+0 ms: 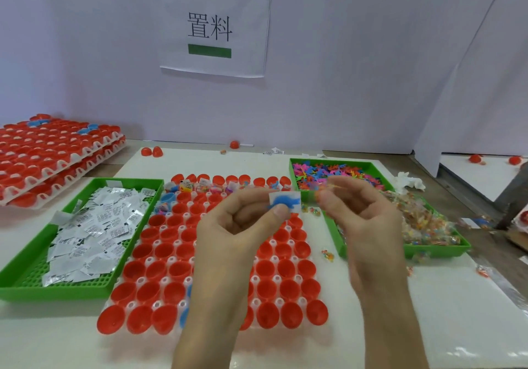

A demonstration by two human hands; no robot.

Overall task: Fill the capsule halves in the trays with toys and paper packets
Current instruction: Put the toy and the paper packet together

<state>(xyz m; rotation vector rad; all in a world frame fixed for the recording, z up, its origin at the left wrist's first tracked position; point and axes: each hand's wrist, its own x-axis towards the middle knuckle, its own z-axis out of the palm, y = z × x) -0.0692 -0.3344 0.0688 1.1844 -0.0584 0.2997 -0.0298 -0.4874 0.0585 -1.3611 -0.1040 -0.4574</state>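
Observation:
A clear tray [137, 305] of red capsule halves [288, 268] lies in front of me; the far row and part of the second hold toys and packets. Over its middle, my left hand [228, 234] pinches a white paper packet with a small blue toy [284, 200] against it, between thumb and fingers. My right hand [363, 214] hovers just to the right, blurred, fingers curled, pinching a small orange piece [333, 188] at its fingertips. The hands hide several capsules.
A green tray [25, 288] of white paper packets [91, 225] sits at left. Two green trays at right hold coloured toys [337, 172] and wrapped packets [425, 223]. Stacked filled capsule trays [51, 157] stand at far left. Loose red capsules lie near the back wall.

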